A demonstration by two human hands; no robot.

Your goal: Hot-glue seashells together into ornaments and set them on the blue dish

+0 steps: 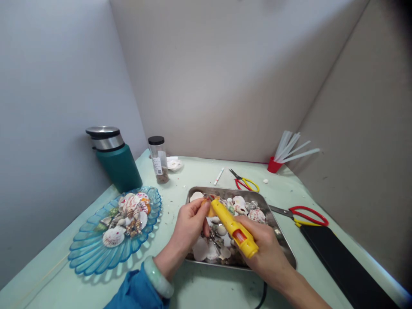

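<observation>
My right hand (265,238) is wrapped round a yellow hot glue gun (230,221), whose nozzle points away from me and to the left. Pinched in the fingertips of my left hand (192,219) is a small orange shell (211,212), partly hidden by the fingers and the gun. The nozzle is close to this shell; whether they touch I cannot tell. Both hands are over a metal tray (281,240) of mixed seashells (240,205). Some dark metal pieces hang or lie below my left fingers, too small to make out.
A blue scalloped plate (92,253) with shells stands left, before a green flask (119,167) and a black-lidded jar (158,161). Behind the tray lie a white pen (219,176) and scissors (246,183). Larger scissors (309,216), a black slab (344,262) and a red cup (274,165) with glue sticks are right.
</observation>
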